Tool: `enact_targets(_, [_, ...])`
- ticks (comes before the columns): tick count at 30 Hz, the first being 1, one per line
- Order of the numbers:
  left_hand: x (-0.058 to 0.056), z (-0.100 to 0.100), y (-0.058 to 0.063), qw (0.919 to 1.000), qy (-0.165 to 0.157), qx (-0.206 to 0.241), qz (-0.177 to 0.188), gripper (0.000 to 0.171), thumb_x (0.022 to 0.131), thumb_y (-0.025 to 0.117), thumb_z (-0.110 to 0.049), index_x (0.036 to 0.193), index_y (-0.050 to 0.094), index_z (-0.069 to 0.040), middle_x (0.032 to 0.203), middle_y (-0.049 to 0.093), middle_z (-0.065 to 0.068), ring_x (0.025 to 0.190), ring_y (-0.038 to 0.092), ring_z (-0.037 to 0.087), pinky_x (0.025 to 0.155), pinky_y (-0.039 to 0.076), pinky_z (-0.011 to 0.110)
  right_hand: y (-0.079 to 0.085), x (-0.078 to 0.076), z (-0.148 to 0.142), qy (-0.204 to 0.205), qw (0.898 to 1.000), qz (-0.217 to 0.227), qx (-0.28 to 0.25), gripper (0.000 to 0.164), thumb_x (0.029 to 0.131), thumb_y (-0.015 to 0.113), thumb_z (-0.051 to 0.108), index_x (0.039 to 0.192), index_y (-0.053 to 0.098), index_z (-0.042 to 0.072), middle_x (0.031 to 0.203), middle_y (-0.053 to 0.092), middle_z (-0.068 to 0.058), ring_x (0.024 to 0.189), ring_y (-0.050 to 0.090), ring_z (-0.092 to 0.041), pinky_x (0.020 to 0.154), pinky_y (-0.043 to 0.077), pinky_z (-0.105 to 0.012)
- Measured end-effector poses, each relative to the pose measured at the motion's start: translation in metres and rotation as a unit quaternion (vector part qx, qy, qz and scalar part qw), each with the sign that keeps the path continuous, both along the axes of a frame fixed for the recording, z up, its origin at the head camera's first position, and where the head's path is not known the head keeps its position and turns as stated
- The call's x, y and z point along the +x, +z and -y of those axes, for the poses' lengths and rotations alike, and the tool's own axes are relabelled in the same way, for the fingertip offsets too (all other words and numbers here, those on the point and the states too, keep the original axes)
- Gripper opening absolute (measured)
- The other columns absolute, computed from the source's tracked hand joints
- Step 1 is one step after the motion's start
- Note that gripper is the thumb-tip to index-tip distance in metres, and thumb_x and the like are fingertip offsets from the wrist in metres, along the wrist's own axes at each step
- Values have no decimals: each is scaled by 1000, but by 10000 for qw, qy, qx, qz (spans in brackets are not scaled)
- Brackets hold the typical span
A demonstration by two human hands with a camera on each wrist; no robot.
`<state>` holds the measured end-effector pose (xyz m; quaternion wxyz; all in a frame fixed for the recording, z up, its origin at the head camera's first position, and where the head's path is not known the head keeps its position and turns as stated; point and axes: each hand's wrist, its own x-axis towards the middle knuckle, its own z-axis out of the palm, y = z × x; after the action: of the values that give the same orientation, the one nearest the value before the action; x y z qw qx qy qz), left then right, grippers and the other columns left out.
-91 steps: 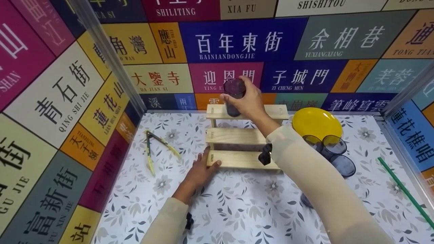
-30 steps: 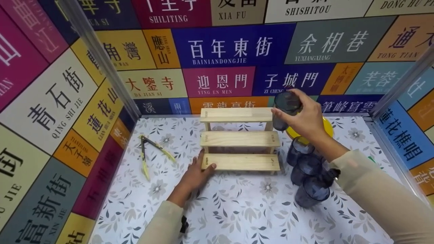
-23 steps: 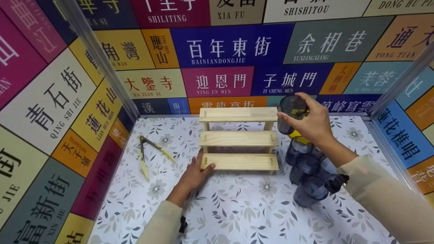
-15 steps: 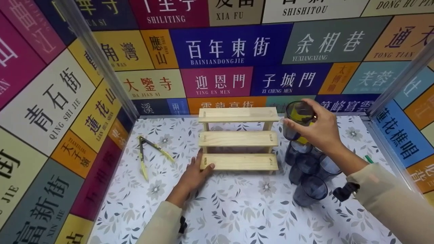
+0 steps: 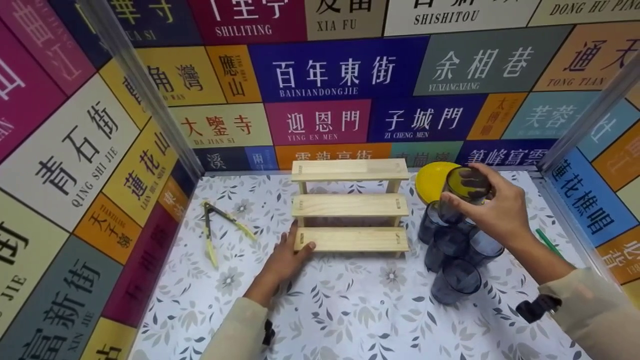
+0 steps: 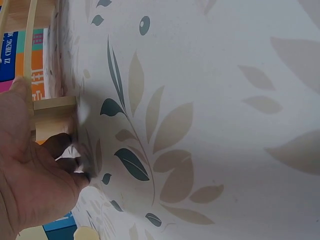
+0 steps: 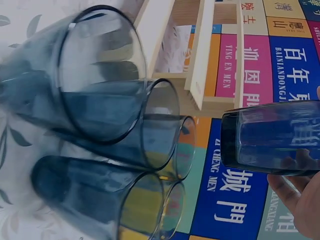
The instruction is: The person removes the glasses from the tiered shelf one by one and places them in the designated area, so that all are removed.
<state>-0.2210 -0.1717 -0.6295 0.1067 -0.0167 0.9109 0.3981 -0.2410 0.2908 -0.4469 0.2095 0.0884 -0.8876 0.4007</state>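
Note:
My right hand [image 5: 500, 205] grips a smoky blue drinking glass [image 5: 462, 192], thumb on one side and fingers on the other. It holds the glass above a cluster of similar upright glasses [image 5: 456, 281] to the right of the rack. In the right wrist view, the held glass [image 7: 272, 137] is apart from the clustered glasses [image 7: 100, 75]. My left hand [image 5: 284, 257] holds the left end of the lowest step of a three-tier wooden rack [image 5: 352, 239]. The left wrist view has that hand [image 6: 37, 175] beside the rack's leg [image 6: 52, 122], its fingers partly hidden.
A yellow plate [image 5: 431, 180] lies behind the glasses. At the left is an open, V-shaped black and yellow tool [image 5: 225, 220]. A green stick [image 5: 547, 242] lies at the right, partly behind the right arm. Sign-printed walls [image 5: 340, 65] enclose the patterned tabletop [image 5: 350, 315].
From above the rack's top step, my right hand has carried the glass rightward and lower, over the cluster. My left hand stays at the rack's left end. The head view has shifted slightly.

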Motion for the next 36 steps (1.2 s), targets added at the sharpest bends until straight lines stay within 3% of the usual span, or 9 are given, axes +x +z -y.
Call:
enact_targets(7, [-2,1,-4,9996,-159,-39,-236,94,111,56,-62,180,11,-17,175,33,34,166,20,59,132,21,75,-7,14,-17,1,9999,106,34,71,86,99,32,150,67,21,130,78,-3,103,68,12,88,50,-2])
enact_targets(10, [-2,1,-5,9997,-131,-48,-201,95,110,55,-64,180,10,-19,176,31,34,166,20,60,132,23,75,-11,21,-24,-30,9999,162,30,75,86,99,30,152,66,19,130,78,-3,102,68,14,87,50,-1])
enact_targets(16, [-1,1,-2,9999,-17,-19,-120,95,109,55,-68,180,10,-23,178,27,33,162,21,66,130,24,77,-15,33,-36,-85,9999,125,42,75,85,99,26,152,66,21,130,79,-10,102,70,11,88,49,0])
enact_targets(20, [0,1,-1,9998,-38,-42,-164,94,110,55,-67,180,12,-21,177,27,35,161,23,68,129,26,77,-18,40,-43,-276,9994,154,132,76,84,101,27,152,67,20,127,79,-9,101,65,16,87,46,3])
enact_targets(30, [2,0,-1,9999,-34,-25,-165,94,110,55,-66,180,13,-21,177,26,35,161,22,68,130,26,77,-26,63,-63,-491,9976,310,382,83,79,103,27,154,66,19,129,77,-22,97,56,23,81,43,5])
enact_targets(32, [1,0,1,9999,-50,-26,-143,94,110,55,-66,180,12,-21,178,25,35,161,22,68,129,25,78,-28,67,-66,-468,9978,308,363,83,79,103,26,153,67,20,128,78,-15,97,58,23,82,44,4])
enact_targets(36, [0,0,1,9997,-112,-79,-184,92,111,55,-62,180,12,-20,177,29,34,162,22,65,128,27,79,-33,74,-71,-368,9984,278,316,81,80,103,23,153,67,21,124,77,17,101,63,21,86,46,3])
